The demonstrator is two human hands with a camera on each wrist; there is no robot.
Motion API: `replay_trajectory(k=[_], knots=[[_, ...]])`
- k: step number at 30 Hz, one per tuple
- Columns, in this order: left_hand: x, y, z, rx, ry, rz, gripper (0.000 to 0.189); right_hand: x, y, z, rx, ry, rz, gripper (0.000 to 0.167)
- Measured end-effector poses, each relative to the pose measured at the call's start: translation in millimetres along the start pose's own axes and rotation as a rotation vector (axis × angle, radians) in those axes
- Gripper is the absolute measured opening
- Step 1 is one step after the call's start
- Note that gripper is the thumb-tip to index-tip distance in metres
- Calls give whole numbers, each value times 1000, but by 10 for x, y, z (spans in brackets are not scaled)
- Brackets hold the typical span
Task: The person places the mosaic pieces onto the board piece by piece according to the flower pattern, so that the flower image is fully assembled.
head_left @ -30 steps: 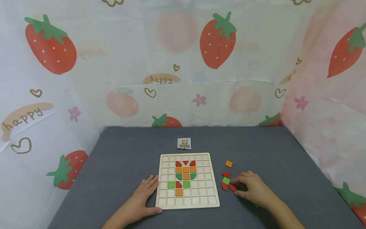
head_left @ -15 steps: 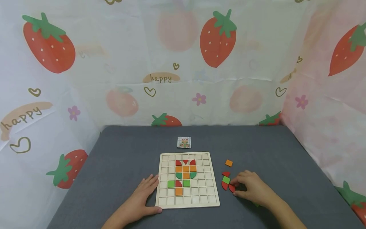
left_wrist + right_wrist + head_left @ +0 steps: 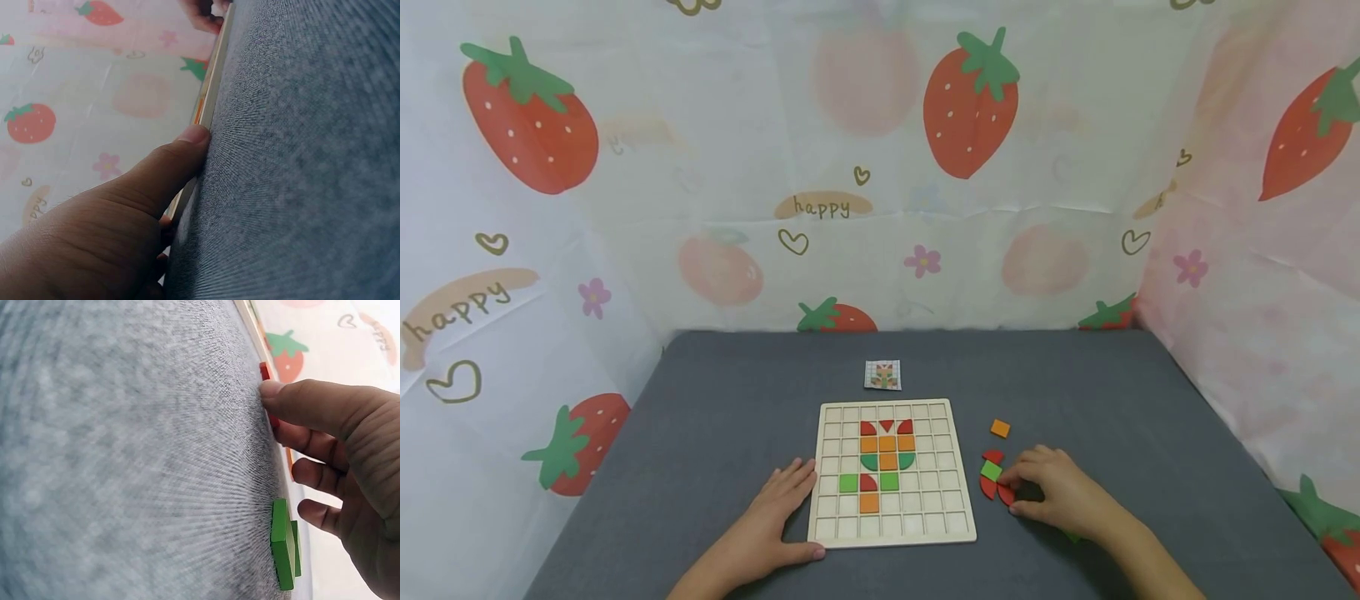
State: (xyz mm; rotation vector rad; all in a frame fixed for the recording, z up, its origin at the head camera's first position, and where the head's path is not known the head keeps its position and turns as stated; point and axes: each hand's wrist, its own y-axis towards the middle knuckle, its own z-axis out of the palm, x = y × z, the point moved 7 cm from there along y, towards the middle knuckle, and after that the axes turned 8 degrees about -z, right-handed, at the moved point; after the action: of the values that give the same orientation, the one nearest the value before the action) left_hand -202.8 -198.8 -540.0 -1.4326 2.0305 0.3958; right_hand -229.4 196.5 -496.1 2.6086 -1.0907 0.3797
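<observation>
The left hand (image 3: 775, 517) lies along the left side of a wooden grid board (image 3: 934, 503), fingers extended and touching its edge. In the left wrist view its thumb (image 3: 190, 136) rests against the board's near edge. To the right of the board, the right hand (image 3: 1063, 492) pinches a red quarter-circle tile (image 3: 1005, 496) between thumb and forefinger, low at the cloth. The right wrist view shows the same red tile (image 3: 264, 370) partly covered by the thumb. Touching or very near it are a light green square tile (image 3: 991, 471) and another red tile (image 3: 987, 488).
A small pattern card (image 3: 882, 375) lies behind the board. An orange tile (image 3: 1000, 427) and a red tile (image 3: 993, 456) lie right of the board. Green tiles (image 3: 283, 544) sit under the right hand. Red, orange and green tiles fill several board cells.
The right hand has slid slightly left with the red quarter-circle tile, and the adjoining green square and red tile have shifted a little left. The left hand stays put.
</observation>
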Motion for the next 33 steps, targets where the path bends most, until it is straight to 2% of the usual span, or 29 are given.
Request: replay_trajectory(k=[6, 10, 13, 18, 22, 27, 33], knots=[[-9, -2, 2, 1, -2, -13, 111, 7, 3, 10, 7, -1, -3, 28], [-37, -4, -1, -9, 2, 13, 109, 10, -6, 10, -3, 0, -7, 28], [-43, -7, -2, -11, 3, 20, 109, 16, -15, -8, -28, 7, -11, 27], [-20, -8, -4, -1, 0, -11, 110, 53, 31, -91, -88, 21, -39, 26], [-33, -12, -16, -11, 3, -2, 111, 133, 141, -183, -116, 15, -72, 28], [-63, -15, -26, -27, 1, 28, 109, 279, 343, -264, -112, 33, -99, 27], [-37, -17, -15, -23, 9, 10, 110, 487, 584, -283, -116, 25, -145, 27]])
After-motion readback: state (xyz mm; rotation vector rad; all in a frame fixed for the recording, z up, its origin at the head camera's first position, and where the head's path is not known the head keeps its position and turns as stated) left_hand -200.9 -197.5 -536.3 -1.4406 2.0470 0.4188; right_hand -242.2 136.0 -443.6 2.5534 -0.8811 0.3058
